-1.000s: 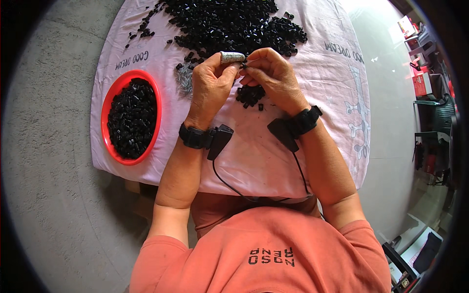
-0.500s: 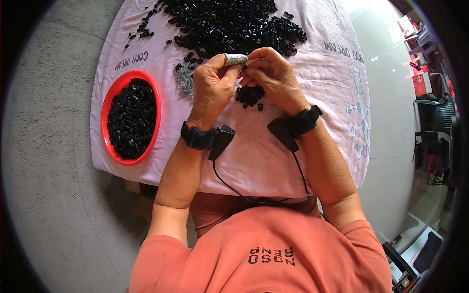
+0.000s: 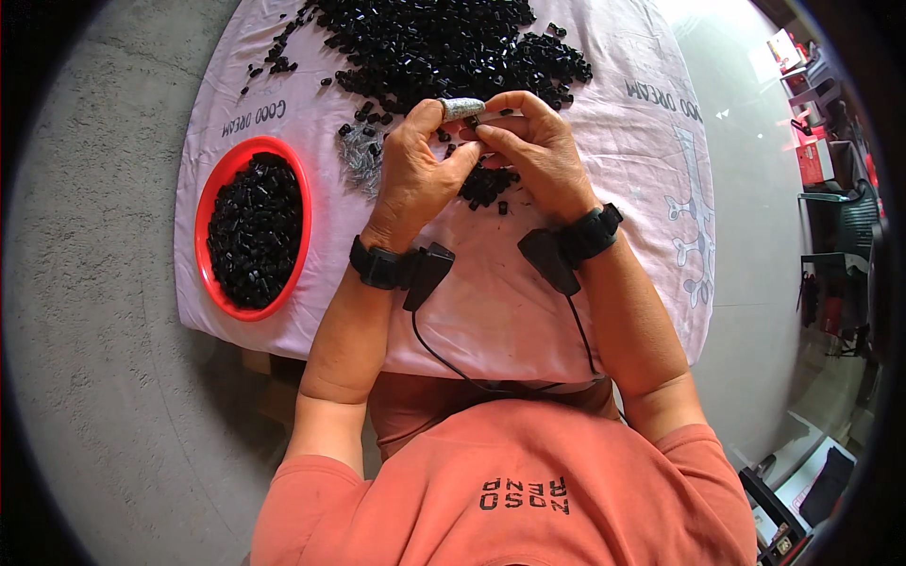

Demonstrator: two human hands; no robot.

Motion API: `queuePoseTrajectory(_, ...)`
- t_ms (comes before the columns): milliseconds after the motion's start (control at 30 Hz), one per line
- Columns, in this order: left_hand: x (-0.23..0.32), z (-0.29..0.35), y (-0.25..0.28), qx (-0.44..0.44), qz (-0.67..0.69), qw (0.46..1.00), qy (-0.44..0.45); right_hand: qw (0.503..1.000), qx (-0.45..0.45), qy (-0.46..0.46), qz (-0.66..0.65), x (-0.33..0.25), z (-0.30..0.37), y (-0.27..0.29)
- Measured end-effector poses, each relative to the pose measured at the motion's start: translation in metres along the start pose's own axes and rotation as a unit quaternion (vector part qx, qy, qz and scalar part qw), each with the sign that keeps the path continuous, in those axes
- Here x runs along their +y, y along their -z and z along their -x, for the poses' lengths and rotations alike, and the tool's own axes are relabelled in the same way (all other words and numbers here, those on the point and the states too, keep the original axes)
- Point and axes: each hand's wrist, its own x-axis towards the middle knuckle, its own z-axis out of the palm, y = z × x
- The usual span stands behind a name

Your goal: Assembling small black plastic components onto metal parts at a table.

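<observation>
While your left hand (image 3: 415,174) pinches the small silvery cylindrical piece (image 3: 462,108) between thumb and forefinger, closed firmly on it just above the pale cloth (image 3: 510,302), your right hand (image 3: 533,151) meets it from the other side, its fingertips curled tight at the piece's end; whether they grip a small black part there I cannot tell, since the fingers hide the contact. The piece sits at the far edge of both hands, directly in front of the big heap of black parts (image 3: 444,42) and above a smaller cluster of black parts (image 3: 486,184) lying under your palms. To do this step well, I judge you should keep the left grip steady and let only the right fingertips work, so the two pieces stay in line; any twist of the left wrist will likely throw them off. Hold the work low over the cloth, so that a dropped part lands among the loose ones near you rather than rolling toward the bundle of thin metal bits (image 3: 360,156) on your left. The red bowl (image 3: 212,193) of black parts sits well apart at your left, near the table edge, so reach for it with the left hand only once the right has a sure hold. Mind the wrist cables (image 3: 444,354) trailing across the cloth toward your body; keep them clear of the loose parts.
</observation>
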Motion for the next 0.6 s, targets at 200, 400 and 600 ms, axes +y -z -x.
queuePoseTrajectory(200, -0.0051, 0.0021, -0.0037, 0.033, 0.007, 0.999, -0.002, 1.0, -0.021, 0.001, -0.015, -0.0031, 0.0013, -0.0018)
queuePoseTrajectory(400, -0.0032, 0.0015, -0.0046, 0.034, -0.011, 0.999, -0.024, 1.0, -0.024, 0.0, -0.02, -0.0025, 0.0006, -0.0015)
queuePoseTrajectory(600, -0.0049, 0.0003, -0.0046, 0.031, -0.043, 0.997, -0.052, 0.999, -0.028, 0.008, -0.025, -0.0011, 0.001, -0.0014)
